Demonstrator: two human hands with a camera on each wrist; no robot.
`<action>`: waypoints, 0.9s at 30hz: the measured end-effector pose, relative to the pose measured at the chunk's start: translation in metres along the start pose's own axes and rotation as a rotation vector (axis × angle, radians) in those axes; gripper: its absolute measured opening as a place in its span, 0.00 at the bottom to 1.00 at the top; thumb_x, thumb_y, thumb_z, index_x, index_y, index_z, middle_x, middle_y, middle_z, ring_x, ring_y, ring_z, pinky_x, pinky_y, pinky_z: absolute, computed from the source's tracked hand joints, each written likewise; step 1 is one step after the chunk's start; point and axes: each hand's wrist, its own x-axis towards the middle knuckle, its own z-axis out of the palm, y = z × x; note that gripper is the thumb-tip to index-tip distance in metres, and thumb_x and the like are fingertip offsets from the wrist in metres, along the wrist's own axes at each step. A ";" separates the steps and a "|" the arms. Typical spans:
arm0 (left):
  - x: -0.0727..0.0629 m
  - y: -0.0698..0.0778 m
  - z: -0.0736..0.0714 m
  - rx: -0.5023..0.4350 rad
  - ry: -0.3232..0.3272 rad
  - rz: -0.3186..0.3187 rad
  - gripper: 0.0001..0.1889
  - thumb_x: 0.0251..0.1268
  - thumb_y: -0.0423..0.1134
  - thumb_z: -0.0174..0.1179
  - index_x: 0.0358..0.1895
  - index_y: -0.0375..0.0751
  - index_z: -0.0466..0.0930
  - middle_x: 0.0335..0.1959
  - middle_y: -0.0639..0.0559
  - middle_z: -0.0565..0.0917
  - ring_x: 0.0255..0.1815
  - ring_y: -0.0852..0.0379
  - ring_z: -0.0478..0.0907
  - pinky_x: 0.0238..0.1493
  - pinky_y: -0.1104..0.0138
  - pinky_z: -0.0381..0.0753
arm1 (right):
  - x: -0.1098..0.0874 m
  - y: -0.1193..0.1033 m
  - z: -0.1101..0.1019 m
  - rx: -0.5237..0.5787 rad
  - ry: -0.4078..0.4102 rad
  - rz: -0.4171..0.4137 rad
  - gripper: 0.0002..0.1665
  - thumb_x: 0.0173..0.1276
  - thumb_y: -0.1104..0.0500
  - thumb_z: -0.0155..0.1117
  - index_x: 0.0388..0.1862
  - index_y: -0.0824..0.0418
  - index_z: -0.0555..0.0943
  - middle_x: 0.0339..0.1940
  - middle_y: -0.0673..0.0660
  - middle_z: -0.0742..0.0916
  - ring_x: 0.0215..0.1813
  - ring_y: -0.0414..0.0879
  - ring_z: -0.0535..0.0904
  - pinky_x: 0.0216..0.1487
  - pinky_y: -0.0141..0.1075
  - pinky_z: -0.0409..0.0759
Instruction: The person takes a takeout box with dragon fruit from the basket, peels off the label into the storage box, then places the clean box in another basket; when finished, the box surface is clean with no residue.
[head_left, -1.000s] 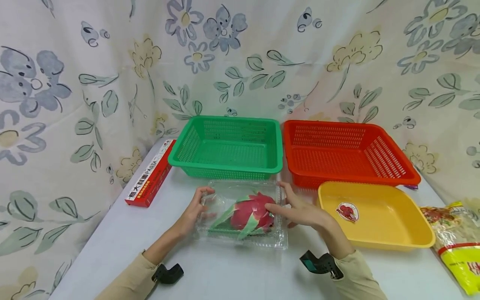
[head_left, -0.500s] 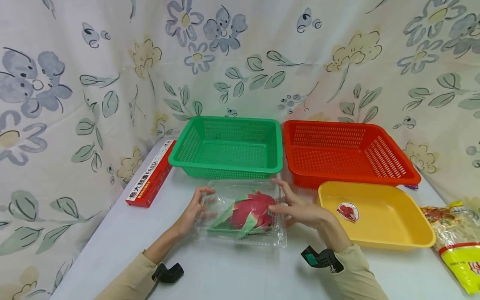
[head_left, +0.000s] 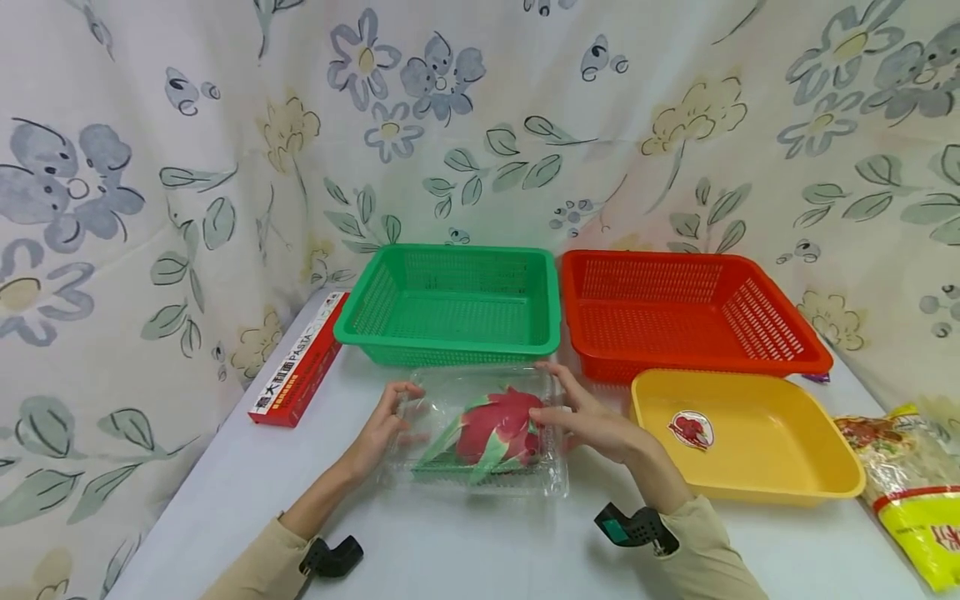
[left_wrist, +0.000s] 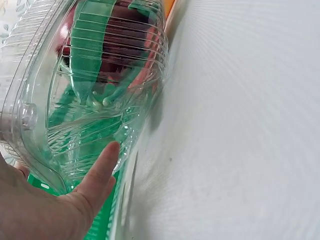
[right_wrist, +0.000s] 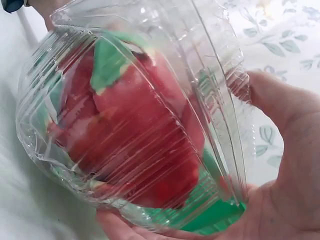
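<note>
A clear plastic clamshell container (head_left: 450, 385) with ribbed walls is held between both hands above the white table. Inside lies a red dragon fruit (head_left: 497, 429) with green scales, seen through the plastic. My left hand (head_left: 381, 429) grips the container's left side, some fingers showing through it; in the left wrist view one digit of that hand (left_wrist: 75, 205) extends along the ribbed end. On the opposite side, my right hand (head_left: 596, 425) holds the container with thumb and fingers spread around its edge, as the right wrist view also shows. Whether the lid is fastened I cannot tell.
A green basket (head_left: 450, 353) stands just behind the container, with a red basket (head_left: 697, 362) to its right. A yellow tray (head_left: 757, 433) sits near the right hand. Red pasta box (head_left: 300, 362) lies left; a yellow-and-clear food bag (head_left: 900, 483) lies far right.
The right hand's fingers have shifted slightly left along the container's far edge. The head view has tilted a little, so the scene sits lower. Both hands still hold the container.
</note>
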 end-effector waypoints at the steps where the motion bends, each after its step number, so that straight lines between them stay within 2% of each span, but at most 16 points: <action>1: -0.001 0.000 0.000 0.002 -0.003 -0.006 0.23 0.62 0.24 0.33 0.62 0.29 0.51 0.68 0.24 0.51 0.70 0.22 0.53 0.54 0.45 0.78 | 0.000 0.000 0.000 -0.003 0.008 -0.002 0.49 0.68 0.49 0.63 0.79 0.43 0.46 0.75 0.67 0.56 0.70 0.65 0.58 0.48 0.50 0.81; 5: -0.002 0.004 -0.007 0.094 -0.031 -0.020 0.22 0.66 0.25 0.38 0.64 0.32 0.55 0.69 0.27 0.56 0.69 0.26 0.58 0.56 0.48 0.77 | 0.001 0.001 0.001 -0.009 0.029 -0.019 0.47 0.67 0.50 0.64 0.78 0.44 0.48 0.71 0.67 0.61 0.67 0.64 0.62 0.47 0.49 0.81; 8: -0.002 0.012 -0.020 0.205 -0.095 -0.062 0.21 0.72 0.29 0.44 0.66 0.37 0.59 0.70 0.33 0.61 0.69 0.30 0.61 0.60 0.50 0.72 | 0.003 0.001 0.001 -0.011 0.036 -0.014 0.46 0.67 0.50 0.64 0.77 0.43 0.50 0.71 0.66 0.62 0.67 0.64 0.62 0.50 0.51 0.79; 13: 0.000 0.033 -0.045 0.308 -0.233 -0.165 0.24 0.77 0.38 0.47 0.72 0.45 0.59 0.72 0.37 0.63 0.69 0.34 0.62 0.60 0.46 0.72 | 0.007 0.000 0.001 -0.025 0.044 0.000 0.44 0.67 0.49 0.64 0.76 0.39 0.52 0.71 0.64 0.64 0.68 0.62 0.63 0.53 0.53 0.76; 16: 0.004 0.048 -0.058 0.365 -0.253 -0.172 0.24 0.78 0.40 0.46 0.73 0.43 0.59 0.70 0.35 0.66 0.66 0.33 0.67 0.59 0.41 0.71 | 0.007 0.000 0.000 -0.026 0.042 0.002 0.45 0.66 0.48 0.63 0.76 0.40 0.51 0.70 0.64 0.65 0.68 0.62 0.63 0.53 0.54 0.76; 18: 0.008 0.058 -0.064 0.397 -0.227 -0.163 0.24 0.78 0.40 0.46 0.72 0.39 0.60 0.67 0.33 0.69 0.63 0.32 0.70 0.59 0.39 0.71 | 0.006 0.000 -0.002 -0.022 0.037 0.003 0.46 0.66 0.49 0.63 0.77 0.41 0.50 0.70 0.65 0.66 0.68 0.63 0.63 0.53 0.54 0.76; 21: 0.017 0.069 -0.070 0.424 -0.149 -0.158 0.21 0.78 0.40 0.46 0.68 0.36 0.65 0.62 0.32 0.74 0.59 0.32 0.75 0.58 0.41 0.73 | 0.004 0.003 -0.003 -0.004 0.027 0.004 0.47 0.67 0.49 0.63 0.77 0.43 0.48 0.68 0.67 0.67 0.66 0.62 0.65 0.52 0.52 0.76; 24: 0.026 0.077 -0.071 0.421 -0.046 -0.159 0.19 0.79 0.41 0.46 0.65 0.34 0.69 0.60 0.33 0.76 0.57 0.36 0.77 0.57 0.49 0.77 | 0.003 0.006 -0.004 0.012 0.027 0.009 0.46 0.67 0.50 0.62 0.77 0.43 0.49 0.66 0.66 0.69 0.65 0.61 0.66 0.52 0.52 0.76; 27: 0.036 0.078 -0.065 0.423 0.096 -0.136 0.20 0.79 0.42 0.47 0.63 0.32 0.71 0.58 0.33 0.78 0.55 0.41 0.80 0.53 0.60 0.80 | 0.001 0.009 -0.005 0.021 0.030 0.012 0.46 0.67 0.50 0.62 0.77 0.43 0.49 0.67 0.67 0.69 0.66 0.62 0.65 0.53 0.54 0.76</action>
